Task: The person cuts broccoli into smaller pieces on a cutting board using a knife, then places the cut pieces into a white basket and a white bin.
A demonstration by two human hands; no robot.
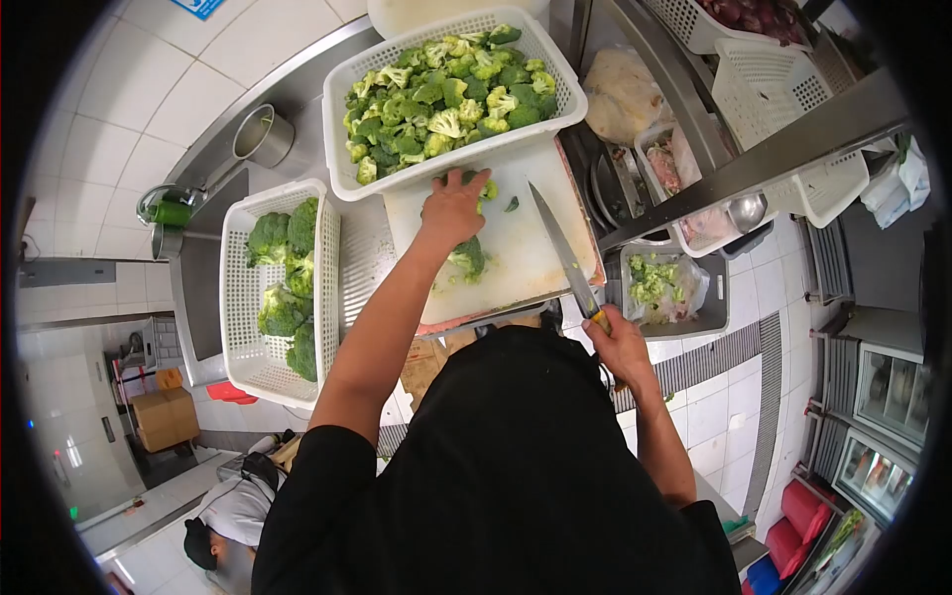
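White-tiled kitchen walls back a steel counter, where a white cutting board [516, 253] lies beside the sink. Left hand [451, 208] reaches across the board, palm down over a few loose florets [488, 188] at its far edge, just under the basket of cut florets [451, 89]; whether the fingers grip them cannot be told. A broccoli piece [466, 260] lies on the board beneath the wrist. Right hand [620, 342] is closed around the yellow handle of a knife [560, 248], blade slanting over the board's right side. A basket of whole broccoli heads [283, 288] stands left.
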